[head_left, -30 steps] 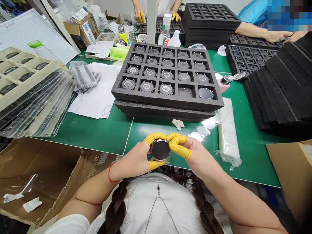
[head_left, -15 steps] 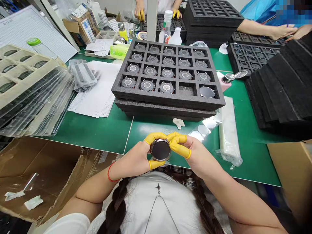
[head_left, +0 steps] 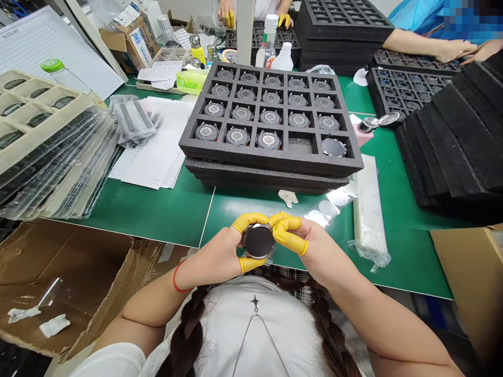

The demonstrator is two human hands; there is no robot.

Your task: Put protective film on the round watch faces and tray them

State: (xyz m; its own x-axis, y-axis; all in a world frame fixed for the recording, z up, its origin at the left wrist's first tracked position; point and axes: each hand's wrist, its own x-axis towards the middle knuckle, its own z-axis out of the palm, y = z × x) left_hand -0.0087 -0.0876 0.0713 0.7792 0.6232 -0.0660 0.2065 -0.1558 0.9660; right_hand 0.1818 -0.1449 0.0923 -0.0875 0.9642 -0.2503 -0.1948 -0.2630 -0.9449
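A round smartwatch (head_left: 260, 242) with a dark face and a metal rim, no strap on it, is held above the table's near edge. My left hand (head_left: 223, 250) is closed around its left side, yellow finger cots on the fingertips, the thumb below and a finger above. At the upper right rim, the fingers of my right hand (head_left: 295, 236), in yellow cots too, are pinched against the watch. Whether they also hold something small is hidden. Beyond my hands, a black foam tray (head_left: 271, 157) holds rows of watches, mostly back up; one front pocket is bare.
White round stickers (head_left: 327, 209) and a plastic-wrapped white pack (head_left: 369, 209) lie to the right on the green table (head_left: 165, 212). Clear trays (head_left: 58, 173) are stacked at left, black foam trays (head_left: 451, 136) at right. A cardboard box (head_left: 70, 262) stands below left. Co-workers' hands (head_left: 458, 51) show behind.
Almost nothing differs. Both hands and the smartwatch keep their place and grip; the view has shifted very slightly.
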